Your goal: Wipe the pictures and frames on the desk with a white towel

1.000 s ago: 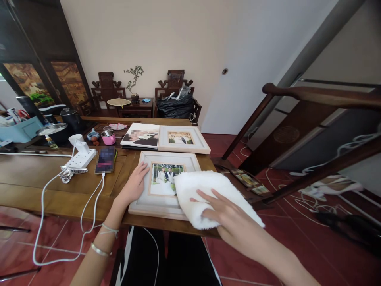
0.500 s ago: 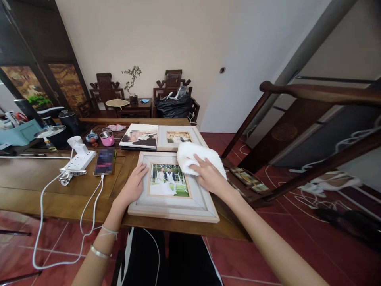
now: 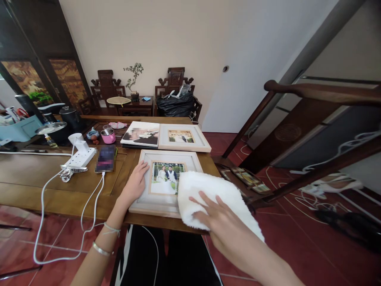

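A light wooden picture frame with a wedding photo lies flat near the table's front edge. My left hand grips its left side, fingers bent over the rim. On the lower right of the frame rests a fluffy white cloth, hiding that corner and part of the photo. My right hand holds this cloth from above, pressing it down with fingers somewhat spread. Part of the cloth trails to the right, past the frame's edge.
Behind lie a second picture frame and a photo board. Left of them are a pink cup, a phone on a charging cable and a white power strip. A wooden chair stands at the right.
My right hand has drawn the white cloth from the frame's upper right corner down toward me to its lower right. My left hand stays on the left side.
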Motion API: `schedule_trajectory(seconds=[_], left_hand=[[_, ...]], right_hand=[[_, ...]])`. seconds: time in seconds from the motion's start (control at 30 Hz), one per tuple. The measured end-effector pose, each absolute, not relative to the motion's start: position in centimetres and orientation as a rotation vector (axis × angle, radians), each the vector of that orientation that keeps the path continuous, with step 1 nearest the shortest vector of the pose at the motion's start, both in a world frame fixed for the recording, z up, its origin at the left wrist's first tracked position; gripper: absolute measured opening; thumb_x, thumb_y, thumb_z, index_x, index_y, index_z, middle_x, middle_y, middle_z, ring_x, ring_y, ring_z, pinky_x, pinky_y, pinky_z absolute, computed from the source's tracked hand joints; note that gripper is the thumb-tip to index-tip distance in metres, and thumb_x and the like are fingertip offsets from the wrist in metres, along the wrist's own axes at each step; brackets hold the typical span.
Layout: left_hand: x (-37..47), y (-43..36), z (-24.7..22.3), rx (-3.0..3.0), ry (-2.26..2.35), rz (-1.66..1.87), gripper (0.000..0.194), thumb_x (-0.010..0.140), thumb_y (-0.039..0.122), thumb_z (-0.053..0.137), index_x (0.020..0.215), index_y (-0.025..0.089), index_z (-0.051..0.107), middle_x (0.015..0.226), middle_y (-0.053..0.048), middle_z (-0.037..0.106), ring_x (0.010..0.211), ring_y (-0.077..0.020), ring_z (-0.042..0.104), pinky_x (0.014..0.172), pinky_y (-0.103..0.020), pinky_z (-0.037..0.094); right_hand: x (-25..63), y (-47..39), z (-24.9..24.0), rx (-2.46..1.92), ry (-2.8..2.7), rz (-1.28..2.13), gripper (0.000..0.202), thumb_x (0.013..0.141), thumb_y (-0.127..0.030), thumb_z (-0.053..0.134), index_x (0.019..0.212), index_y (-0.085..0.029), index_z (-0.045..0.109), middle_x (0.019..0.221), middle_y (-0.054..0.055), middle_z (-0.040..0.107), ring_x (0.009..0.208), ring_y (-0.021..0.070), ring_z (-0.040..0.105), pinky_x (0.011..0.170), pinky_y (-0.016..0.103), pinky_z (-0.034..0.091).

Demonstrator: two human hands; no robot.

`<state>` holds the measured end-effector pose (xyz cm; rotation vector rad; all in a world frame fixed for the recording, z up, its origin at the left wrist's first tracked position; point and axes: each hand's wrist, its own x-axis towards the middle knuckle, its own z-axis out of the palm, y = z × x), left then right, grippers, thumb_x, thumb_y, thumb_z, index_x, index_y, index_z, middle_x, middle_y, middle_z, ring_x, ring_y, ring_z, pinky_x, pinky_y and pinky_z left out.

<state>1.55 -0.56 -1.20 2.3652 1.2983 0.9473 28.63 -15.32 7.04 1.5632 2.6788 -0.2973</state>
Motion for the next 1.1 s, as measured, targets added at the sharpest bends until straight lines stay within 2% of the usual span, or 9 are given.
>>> schedule_trajectory(seconds=[0.13, 0.33, 0.5, 0.6, 0.73, 0.9, 1.1], left_hand=[[1.7, -0.6, -1.1, 2.358, 1.304, 0.983, 0.050, 0.082, 0.004, 0.034, 0.126, 0.012, 0.056, 0.136, -0.013, 0.052, 0.137, -0.0221, 0.036, 0.115, -0.048, 0.029], [1.7, -0.9, -0.1, 2.309, 1.290, 0.916, 0.044, 0.088, 0.011, 0.034, 0.126, 0.010, 0.055, 0.138, -0.014, 0.050, 0.138, -0.0214, 0.034, 0.115, -0.046, 0.028], [1.6, -0.9, -0.2, 2.353, 1.289, 0.876, 0.044, 0.090, 0.014, 0.030, 0.128, 0.007, 0.053, 0.140, -0.016, 0.048, 0.139, -0.0222, 0.032, 0.116, -0.047, 0.026], [1.8, -1.1, 0.0, 2.346, 1.293, 0.884, 0.042, 0.092, 0.019, 0.031, 0.127, 0.008, 0.054, 0.140, -0.016, 0.048, 0.138, -0.0235, 0.033, 0.115, -0.048, 0.026], [2.1, -2.0, 1.2, 2.261, 1.268, 0.921, 0.045, 0.097, 0.031, 0.029, 0.136, 0.014, 0.045, 0.145, -0.011, 0.044, 0.138, -0.0210, 0.033, 0.116, -0.044, 0.024], [2.2, -2.7, 2.1, 2.144, 1.256, 1.000, 0.054, 0.098, 0.043, 0.025, 0.144, 0.016, 0.032, 0.152, -0.009, 0.032, 0.140, -0.0182, 0.029, 0.118, -0.037, 0.020], [2.3, -2.3, 1.7, 2.058, 1.258, 1.098, 0.057, 0.098, 0.046, 0.019, 0.143, 0.015, 0.034, 0.150, -0.009, 0.036, 0.139, -0.0194, 0.031, 0.117, -0.037, 0.022]], right_hand=[[24.5, -14.5, 7.0, 1.523, 2.754, -0.388, 0.065, 0.064, 0.006, 0.038, 0.118, -0.019, 0.062, 0.146, 0.010, 0.041, 0.140, 0.0347, 0.018, 0.109, 0.064, 0.017], [19.4, -13.1, 6.6, 1.342, 2.847, -0.468, 0.055, 0.072, 0.001, 0.043, 0.122, -0.017, 0.060, 0.149, 0.012, 0.035, 0.140, 0.0391, 0.015, 0.109, 0.065, 0.012], [22.1, -13.0, 6.6, 1.369, 2.894, -0.468, 0.061, 0.068, 0.005, 0.040, 0.121, -0.019, 0.060, 0.144, 0.009, 0.044, 0.140, 0.0305, 0.022, 0.112, 0.056, 0.019], [24.3, -11.3, 6.5, 1.392, 2.924, -0.375, 0.064, 0.066, 0.007, 0.039, 0.121, -0.017, 0.059, 0.140, 0.011, 0.049, 0.139, 0.0290, 0.026, 0.111, 0.053, 0.023], [24.8, -6.7, 6.5, 1.408, 2.861, -0.201, 0.066, 0.068, 0.008, 0.041, 0.127, -0.016, 0.054, 0.145, 0.013, 0.042, 0.139, 0.0320, 0.024, 0.109, 0.058, 0.024], [21.3, -2.0, 6.8, 1.414, 2.834, -0.088, 0.067, 0.073, 0.006, 0.043, 0.136, -0.015, 0.044, 0.151, 0.013, 0.031, 0.139, 0.0366, 0.021, 0.105, 0.061, 0.026], [17.7, -4.3, 6.1, 1.238, 2.882, -0.051, 0.050, 0.078, -0.004, 0.048, 0.127, -0.008, 0.054, 0.148, 0.020, 0.033, 0.136, 0.0446, 0.024, 0.102, 0.067, 0.026]])
